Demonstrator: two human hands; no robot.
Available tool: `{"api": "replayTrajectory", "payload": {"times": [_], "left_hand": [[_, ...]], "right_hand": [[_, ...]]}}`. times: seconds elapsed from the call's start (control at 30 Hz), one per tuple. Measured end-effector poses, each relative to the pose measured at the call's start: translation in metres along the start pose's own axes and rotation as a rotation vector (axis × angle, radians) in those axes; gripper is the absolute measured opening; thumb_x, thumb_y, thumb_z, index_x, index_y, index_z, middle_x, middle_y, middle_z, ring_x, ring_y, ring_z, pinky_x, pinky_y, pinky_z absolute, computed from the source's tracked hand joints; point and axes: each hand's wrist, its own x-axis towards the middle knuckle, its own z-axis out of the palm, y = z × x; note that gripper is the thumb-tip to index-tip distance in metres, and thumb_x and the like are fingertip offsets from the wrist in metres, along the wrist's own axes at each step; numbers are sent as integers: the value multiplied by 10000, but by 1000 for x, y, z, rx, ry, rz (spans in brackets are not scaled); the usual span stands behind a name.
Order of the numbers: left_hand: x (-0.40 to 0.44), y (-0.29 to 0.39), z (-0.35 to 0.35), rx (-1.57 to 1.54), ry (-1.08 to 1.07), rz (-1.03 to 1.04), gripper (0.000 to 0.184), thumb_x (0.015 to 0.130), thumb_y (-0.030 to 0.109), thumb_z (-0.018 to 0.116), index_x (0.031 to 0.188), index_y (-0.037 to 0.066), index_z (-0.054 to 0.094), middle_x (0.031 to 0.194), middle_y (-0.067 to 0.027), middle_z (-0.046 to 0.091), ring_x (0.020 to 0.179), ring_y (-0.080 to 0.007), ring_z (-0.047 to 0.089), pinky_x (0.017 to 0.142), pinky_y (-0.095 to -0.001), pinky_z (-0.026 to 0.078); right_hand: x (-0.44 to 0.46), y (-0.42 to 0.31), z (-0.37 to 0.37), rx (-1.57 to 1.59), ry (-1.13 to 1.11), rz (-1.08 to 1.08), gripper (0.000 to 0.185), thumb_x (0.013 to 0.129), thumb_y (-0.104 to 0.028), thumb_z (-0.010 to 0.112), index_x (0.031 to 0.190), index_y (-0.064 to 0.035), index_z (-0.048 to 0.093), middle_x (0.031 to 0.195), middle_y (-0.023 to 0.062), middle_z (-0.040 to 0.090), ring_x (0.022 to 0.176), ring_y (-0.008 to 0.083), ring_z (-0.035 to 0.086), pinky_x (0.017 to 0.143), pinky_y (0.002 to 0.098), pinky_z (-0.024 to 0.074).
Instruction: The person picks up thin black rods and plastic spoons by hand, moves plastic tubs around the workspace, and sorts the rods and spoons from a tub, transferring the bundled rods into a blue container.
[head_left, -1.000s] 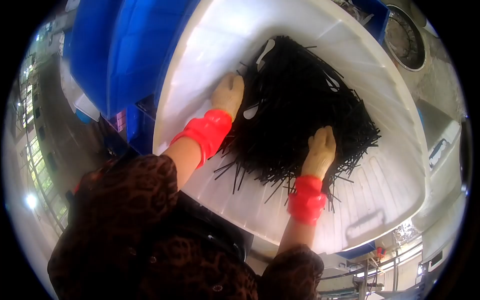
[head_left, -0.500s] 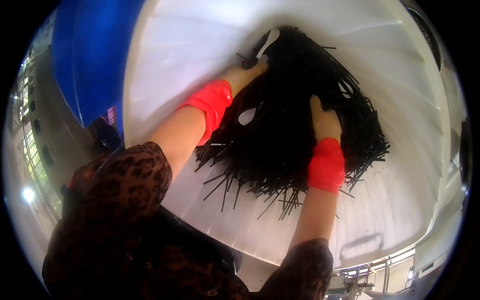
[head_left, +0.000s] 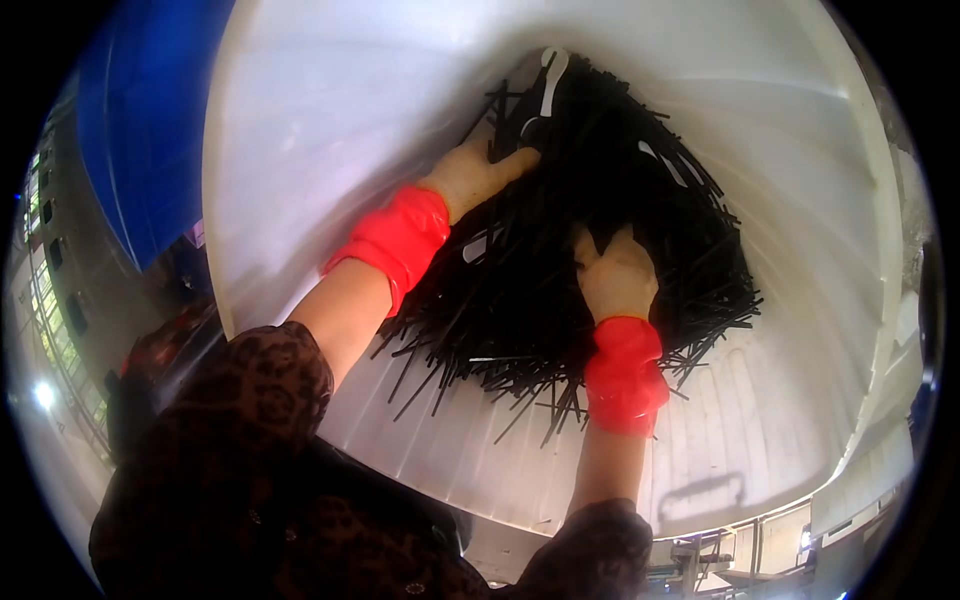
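A large pile of thin black sticks [head_left: 540,270], perhaps plastic tubes, lies in a big white tub [head_left: 330,110]. My left hand [head_left: 468,180], in a cream glove with a red cuff, is closed round sticks at the pile's left edge. Its thumb lies over them, and its fingertips are hidden behind. Lower in the middle, my right hand [head_left: 617,275], gloved alike, rests on the sticks with thumb and forefinger apart. Its other fingertips are buried from sight. Above my left hand, a white spoon-shaped piece [head_left: 552,80] lies on the pile.
More white pieces show among the sticks, one left of centre [head_left: 475,249] and one at the right [head_left: 660,160]. The tub's tall curved wall surrounds the pile. A blue panel [head_left: 150,120] stands beyond the tub at the left.
My right hand has moved left and lower in view, its thumb and forefinger now spread. The left hand has shifted slightly left and down. Sticks and white pieces have moved a little.
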Motion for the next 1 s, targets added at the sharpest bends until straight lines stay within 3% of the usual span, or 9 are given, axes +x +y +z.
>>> {"api": "replayTrajectory", "payload": {"times": [0.2, 0.27, 0.4, 0.5, 0.57, 0.7, 0.8, 0.87, 1.0], "left_hand": [[13, -5, -1, 210, 136, 149, 554, 712, 468, 534, 1004, -3, 525, 918, -178, 564, 867, -258, 530, 786, -303, 383], [18, -11, 0, 116, 95, 117, 553, 712, 458, 539, 1007, -11, 521, 923, -179, 563, 877, -258, 527, 789, -300, 382], [13, -5, 2, 64, 101, 161, 556, 717, 438, 548, 1001, -39, 513, 930, -179, 562, 887, -234, 520, 785, -283, 381], [16, -6, 1, -86, 203, 133, 590, 716, 444, 550, 981, -81, 503, 897, -166, 568, 834, -196, 523, 762, -261, 388], [20, -7, -2, -197, 150, 69, 595, 712, 449, 552, 960, -90, 510, 865, -153, 571, 796, -183, 521, 742, -256, 393], [15, -7, -9, -454, -45, -225, 595, 698, 463, 565, 890, -100, 536, 781, -110, 570, 681, -142, 507, 670, -237, 410], [-13, 12, -7, -625, -98, -13, 566, 693, 454, 574, 861, -85, 551, 769, -100, 569, 650, -126, 514, 625, -230, 419], [-23, 35, -17, -538, -141, -52, 559, 691, 448, 580, 860, -83, 551, 765, -95, 570, 644, -121, 518, 612, -228, 423], [4, 15, -12, -541, -161, 44, 545, 689, 437, 587, 853, -81, 551, 740, -83, 574, 639, -122, 529, 594, -238, 433]], "right_hand": [[12, -9, -12, -129, -134, 60, 657, 676, -477, 535, 983, 103, 493, 749, 201, 571, 712, 313, 561, 653, 344, 451], [17, -9, -4, 320, -68, 219, 697, 655, -486, 559, 1032, 92, 461, 862, 225, 560, 809, 341, 543, 752, 344, 421], [27, -10, 12, 552, 4, 372, 715, 653, -474, 565, 1084, 77, 417, 976, 233, 527, 927, 342, 501, 834, 337, 370], [38, 4, 18, 694, -217, 508, 690, 664, -420, 585, 1115, 66, 392, 1026, 226, 508, 983, 313, 475, 850, 314, 354], [42, 25, 45, 887, -324, 190, 660, 670, -377, 595, 1108, 76, 399, 1070, 222, 483, 1035, 298, 438, 867, 290, 334], [19, -20, 18, 879, -103, 254, 648, 670, -359, 606, 1099, 83, 406, 1086, 212, 474, 1021, 317, 444, 851, 328, 355], [8, -21, -3, 824, -136, 232, 557, 697, -298, 595, 1075, 75, 426, 1094, 208, 469, 988, 305, 476, 825, 321, 384], [8, -19, -21, 396, -21, -202, 365, 772, -230, 513, 979, 71, 502, 960, 168, 548, 881, 241, 521, 796, 279, 380], [19, -19, -4, 569, -27, -173, 368, 775, -235, 512, 987, 66, 503, 968, 158, 547, 890, 234, 518, 798, 280, 379]]}}
